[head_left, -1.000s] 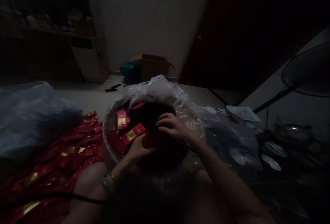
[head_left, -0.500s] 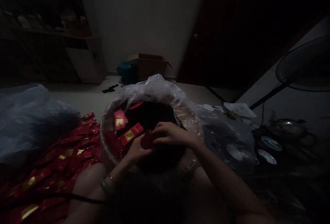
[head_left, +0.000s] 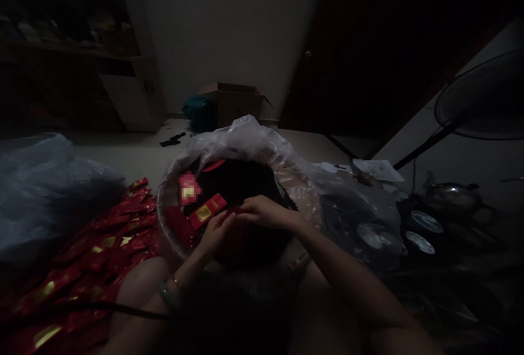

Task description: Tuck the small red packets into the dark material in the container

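My left hand [head_left: 216, 233] and my right hand [head_left: 266, 213] meet over a round tub [head_left: 160, 213] lined with clear plastic. Between their fingertips is a small red packet [head_left: 235, 211], mostly hidden and dim, which both seem to grip. Dark loose material [head_left: 241, 178], too dim to name, fills much of the tub. On it, left of my hands, lies a red packet with a gold square [head_left: 203, 214]. A plain dark red piece [head_left: 177, 224] rests at the tub's left side, and another red packet [head_left: 215, 166] lies at the back.
Many red and gold packets [head_left: 102, 246] are heaped at left, beside a large plastic bag [head_left: 53, 191]. A cardboard box [head_left: 239, 105] and a teal bag [head_left: 198, 112] stand by the wall. At right are clear plastic [head_left: 347, 197], small dishes [head_left: 427, 221], a kettle [head_left: 454, 194] and a fan [head_left: 483, 98].
The red packet between my hands has tipped lower and shows less. My hands have drawn closer at the fingertips, and the view has shifted slightly.
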Motion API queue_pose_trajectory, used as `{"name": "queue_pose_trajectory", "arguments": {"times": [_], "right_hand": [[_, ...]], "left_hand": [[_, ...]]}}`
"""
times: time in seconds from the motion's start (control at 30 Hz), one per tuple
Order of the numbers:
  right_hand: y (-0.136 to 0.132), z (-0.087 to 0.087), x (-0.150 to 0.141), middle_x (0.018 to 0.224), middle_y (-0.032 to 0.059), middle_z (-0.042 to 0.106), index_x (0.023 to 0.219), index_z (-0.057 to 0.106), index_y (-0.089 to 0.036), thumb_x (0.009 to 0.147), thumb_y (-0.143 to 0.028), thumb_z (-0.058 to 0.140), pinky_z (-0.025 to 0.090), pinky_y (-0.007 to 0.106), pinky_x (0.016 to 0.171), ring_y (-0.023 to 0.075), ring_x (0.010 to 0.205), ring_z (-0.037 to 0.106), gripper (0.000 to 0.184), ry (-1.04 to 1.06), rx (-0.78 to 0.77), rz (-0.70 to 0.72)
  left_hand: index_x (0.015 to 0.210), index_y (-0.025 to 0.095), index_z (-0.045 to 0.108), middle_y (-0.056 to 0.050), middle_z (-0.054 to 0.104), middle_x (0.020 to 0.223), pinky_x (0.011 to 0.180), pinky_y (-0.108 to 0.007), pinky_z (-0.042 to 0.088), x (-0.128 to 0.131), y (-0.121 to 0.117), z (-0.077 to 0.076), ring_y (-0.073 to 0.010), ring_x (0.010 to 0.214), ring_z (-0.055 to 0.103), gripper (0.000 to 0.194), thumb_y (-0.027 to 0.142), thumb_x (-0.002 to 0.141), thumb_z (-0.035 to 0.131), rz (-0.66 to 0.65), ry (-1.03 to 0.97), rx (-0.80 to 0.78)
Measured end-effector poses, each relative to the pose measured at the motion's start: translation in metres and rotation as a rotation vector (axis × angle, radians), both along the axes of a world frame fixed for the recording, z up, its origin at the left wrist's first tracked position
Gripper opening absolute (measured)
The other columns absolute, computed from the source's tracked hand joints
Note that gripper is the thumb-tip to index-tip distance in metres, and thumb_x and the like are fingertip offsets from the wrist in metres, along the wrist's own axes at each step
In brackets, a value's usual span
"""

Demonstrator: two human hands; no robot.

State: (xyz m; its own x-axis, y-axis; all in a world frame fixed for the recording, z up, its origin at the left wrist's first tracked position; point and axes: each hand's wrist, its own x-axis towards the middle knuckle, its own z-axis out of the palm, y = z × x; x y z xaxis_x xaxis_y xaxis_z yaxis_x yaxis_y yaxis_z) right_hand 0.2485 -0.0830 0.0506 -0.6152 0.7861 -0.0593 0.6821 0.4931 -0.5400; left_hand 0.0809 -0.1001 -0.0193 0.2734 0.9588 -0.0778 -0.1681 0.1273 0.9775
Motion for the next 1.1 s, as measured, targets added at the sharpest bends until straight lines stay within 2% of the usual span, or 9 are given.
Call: {"name": "queue_pose_trajectory", "arguments": {"times": [0.07,0.17,0.37,0.5,0.7,0.77,0.83,0.97,1.1], "right_hand": [[-0.003,-0.002,-0.002,0.069,-0.0007,0.059,0.078,0.066,-0.014,0.083,-0.028,0.065,0.032,0.02,0.056,0.0097,0.062,0.05,0.015,0.035,0.037,-0.134],[-0.007,-0.007,-0.003,0.065,-0.0032,0.057,0.078,0.063,-0.014,0.076,-0.026,0.072,0.03,0.02,0.054,0.0091,0.059,0.049,0.015,0.11,0.061,-0.279],[-0.01,-0.014,0.001,0.073,-0.0025,0.061,0.08,0.064,-0.016,0.074,-0.022,0.07,0.039,0.021,0.062,0.0113,0.068,0.055,0.01,0.393,0.034,-0.31],[-0.011,-0.021,0.001,0.077,-0.0003,0.065,0.075,0.066,-0.017,0.07,-0.021,0.071,0.044,0.025,0.071,0.0142,0.076,0.059,0.008,0.503,0.012,-0.382],[-0.013,-0.036,-0.001,0.073,-0.0014,0.065,0.096,0.064,-0.017,0.063,-0.025,0.073,0.048,0.026,0.067,0.0147,0.07,0.061,0.035,0.817,-0.139,-0.612],[-0.014,-0.038,0.0,0.071,0.0001,0.066,0.085,0.068,-0.016,0.062,-0.028,0.074,0.048,0.028,0.069,0.0152,0.07,0.061,0.026,0.827,-0.208,-0.633],[-0.016,-0.038,0.002,0.071,0.0014,0.067,0.072,0.069,-0.016,0.061,-0.03,0.075,0.048,0.029,0.071,0.0158,0.07,0.062,0.018,0.833,-0.233,-0.637],[-0.023,-0.041,0.005,0.074,0.0017,0.067,0.068,0.07,-0.018,0.062,-0.027,0.076,0.048,0.028,0.074,0.0158,0.074,0.062,0.012,0.874,-0.099,-0.56],[-0.029,-0.052,0.006,0.079,0.0022,0.067,0.074,0.072,-0.02,0.067,-0.026,0.074,0.049,0.029,0.075,0.0159,0.077,0.062,0.009,0.764,-0.007,-0.513]], "left_hand": [[0.082,0.014,0.07,-0.005,0.072,0.075,0.066,-0.028,0.049,0.001,0.0,-0.002,-0.0203,0.071,0.064,0.051,0.059,0.058,0.071,0.038,-0.048,-0.046],[0.076,0.012,0.07,-0.004,0.071,0.069,0.063,-0.026,0.048,0.003,0.001,-0.002,-0.0186,0.066,0.064,0.051,0.058,0.053,0.076,0.101,-0.048,-0.063],[0.077,0.013,0.07,-0.004,0.072,0.072,0.065,-0.028,0.05,0.006,0.004,-0.002,-0.0194,0.067,0.066,0.05,0.048,0.043,0.083,0.229,-0.129,-0.118],[0.076,0.013,0.068,-0.002,0.071,0.069,0.063,-0.025,0.049,0.008,0.007,-0.008,-0.0156,0.064,0.064,0.047,0.045,0.045,0.083,0.264,-0.183,-0.148],[0.07,0.016,0.059,0.003,0.066,0.065,0.061,-0.024,0.049,0.009,0.007,-0.012,-0.0125,0.06,0.062,0.041,0.042,0.05,0.082,0.237,-0.222,-0.109],[0.071,0.016,0.057,0.003,0.067,0.067,0.063,-0.026,0.05,0.009,0.007,-0.01,-0.014,0.063,0.063,0.041,0.041,0.05,0.082,0.233,-0.201,-0.091],[0.08,0.017,0.06,0.0,0.07,0.076,0.069,-0.029,0.052,0.01,0.007,-0.008,-0.0176,0.072,0.066,0.042,0.039,0.052,0.081,0.179,-0.156,-0.055],[0.1,0.018,0.062,-0.005,0.072,0.096,0.084,-0.034,0.052,0.011,0.007,-0.008,-0.0225,0.092,0.067,0.052,0.026,0.052,0.08,-0.011,-0.036,0.077],[0.089,0.017,0.066,-0.004,0.073,0.088,0.083,-0.035,0.052,0.013,0.009,-0.019,-0.0216,0.086,0.067,0.038,0.023,0.053,0.077,-0.05,0.109,0.125]]}}
